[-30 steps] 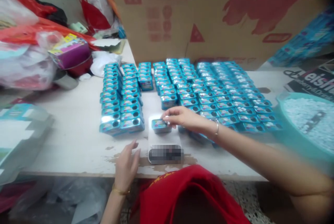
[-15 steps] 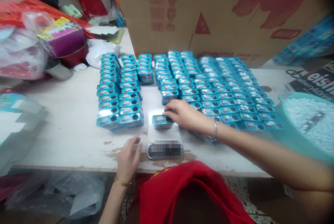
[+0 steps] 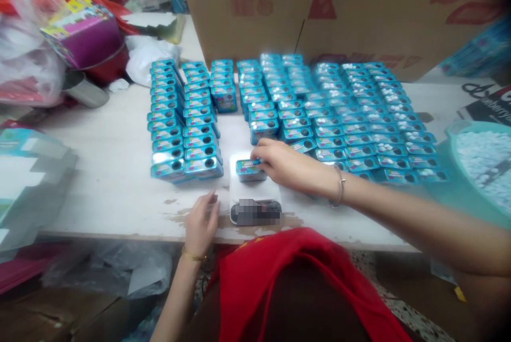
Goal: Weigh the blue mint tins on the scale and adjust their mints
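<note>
A small blue tin with a printed lid lies on the white platform of a kitchen scale, whose display is blurred out. My right hand reaches over from the right, its fingers pinched together at the right end of this tin. They cover the dark round opening there, and whatever is between them is hidden. On the table left of the scale rests my left hand, thumb and fingers a little apart, holding nothing. Behind the scale stand rows of similar blue tins, several with white pellets on top around their dark openings.
At the right edge a turquoise basin is full of white pellets. A large cardboard box forms a wall behind the tins. Plastic bags, a metal cup and a purple box crowd the left back.
The whole view has shifted, so the table's contents sit higher in the picture. My right hand stays at the tin on the scale, and my left hand remains beside it.
</note>
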